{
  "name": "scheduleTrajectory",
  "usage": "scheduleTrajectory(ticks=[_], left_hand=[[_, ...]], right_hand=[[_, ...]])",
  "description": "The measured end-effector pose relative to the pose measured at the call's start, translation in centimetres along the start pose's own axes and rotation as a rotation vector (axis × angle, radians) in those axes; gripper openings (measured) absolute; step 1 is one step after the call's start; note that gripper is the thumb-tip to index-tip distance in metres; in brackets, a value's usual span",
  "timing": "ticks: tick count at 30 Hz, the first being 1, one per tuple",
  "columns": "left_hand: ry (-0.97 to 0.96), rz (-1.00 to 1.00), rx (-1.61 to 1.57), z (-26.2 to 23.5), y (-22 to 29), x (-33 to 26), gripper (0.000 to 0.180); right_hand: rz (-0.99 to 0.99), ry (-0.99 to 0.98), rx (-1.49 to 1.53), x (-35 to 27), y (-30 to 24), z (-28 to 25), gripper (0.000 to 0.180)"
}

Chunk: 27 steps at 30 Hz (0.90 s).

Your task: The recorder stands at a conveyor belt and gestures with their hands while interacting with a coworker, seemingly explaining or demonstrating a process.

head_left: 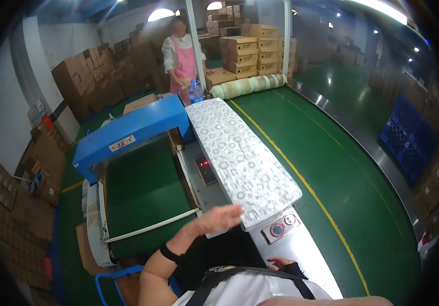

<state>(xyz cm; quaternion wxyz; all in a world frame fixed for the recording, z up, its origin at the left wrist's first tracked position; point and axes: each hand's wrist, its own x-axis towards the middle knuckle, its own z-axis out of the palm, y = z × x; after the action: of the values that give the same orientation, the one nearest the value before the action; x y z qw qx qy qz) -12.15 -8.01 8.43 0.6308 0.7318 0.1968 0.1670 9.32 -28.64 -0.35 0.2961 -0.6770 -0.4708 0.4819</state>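
Silver-patterned pad [245,158] lies lengthwise on the steel counter [303,255], beside the blue machine [132,130]. At its near left corner the left hand [218,219] is held flat, fingers straight and together, gripping nothing. Whether it touches the pad, or what the half-hidden right hand [280,262] holds, I cannot tell. Broad palm pressure would probably steady the slick cover best, kept clear of the round blue control [277,230].

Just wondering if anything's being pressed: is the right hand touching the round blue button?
Apart. The head view shows bare metal surface between the right hand and the round blue button.
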Motion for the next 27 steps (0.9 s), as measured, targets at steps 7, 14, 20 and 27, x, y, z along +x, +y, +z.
scheduleTrajectory(ticks=[7,14,20,27], left_hand=[[0.514,0.366,-0.472,-7.6,6.5,1.7,0.073],[-0.167,0.733,-0.391,-5.0,10.6,-0.6,0.094],[-0.479,0.33,-0.1,1.2,5.4,-1.3,0.081],[-0.424,-0.04,-0.156,4.7,1.3,-3.5,0.066]], right_hand=[[0.077,-0.071,0.113,-0.4,-1.8,-0.8,0.029],[0.024,0.031,0.125,0.2,0.5,-1.1,0.025],[0.029,-0.003,0.027,0.8,0.9,-0.7,0.025],[-0.037,0.082,-0.2,1.5,-1.6,-0.2,0.026]])
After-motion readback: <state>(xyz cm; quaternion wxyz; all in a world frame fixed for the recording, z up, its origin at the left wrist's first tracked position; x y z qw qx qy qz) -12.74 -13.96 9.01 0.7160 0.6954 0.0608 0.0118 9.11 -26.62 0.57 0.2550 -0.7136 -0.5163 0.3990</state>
